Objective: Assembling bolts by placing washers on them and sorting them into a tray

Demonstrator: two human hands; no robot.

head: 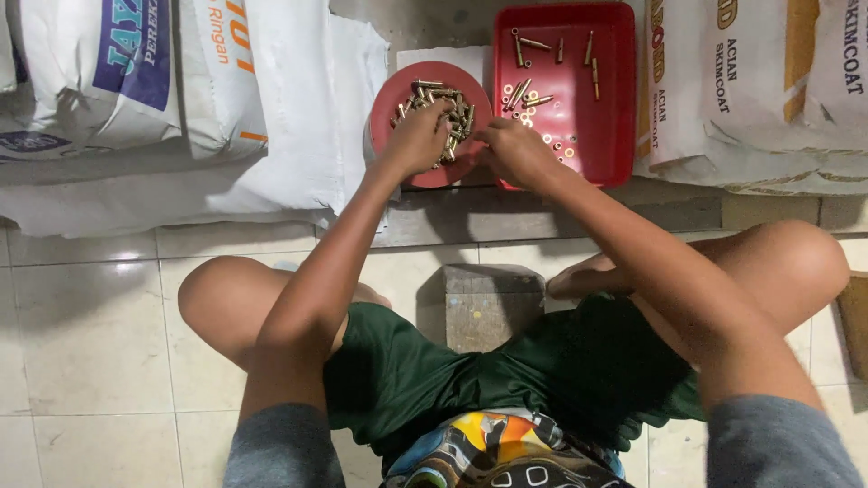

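The left hand (418, 140) rests on the near side of a heap of small brass-coloured metal bolts and sleeves (445, 107), its fingers (440, 113) curled down into the pile, though whether they pinch a piece cannot be told from above. The heap lies directly under and just beyond those fingers, its pieces pointing every way, on a round red plastic lid or dish (391, 107). The right hand (515, 152) sits just beside it, at the seam between the dish and a rectangular red plastic tray (617, 90); its fingers are bunched together, and what they pinch is hidden. Loose brass pins and rings (533, 99) lie scattered in the tray, beyond and right of that hand, mostly lengthwise away from the person. White printed sacks (271, 99) crowd both sides; a grey stone ledge (633, 212) and tiled floor (90, 334) lie nearer.
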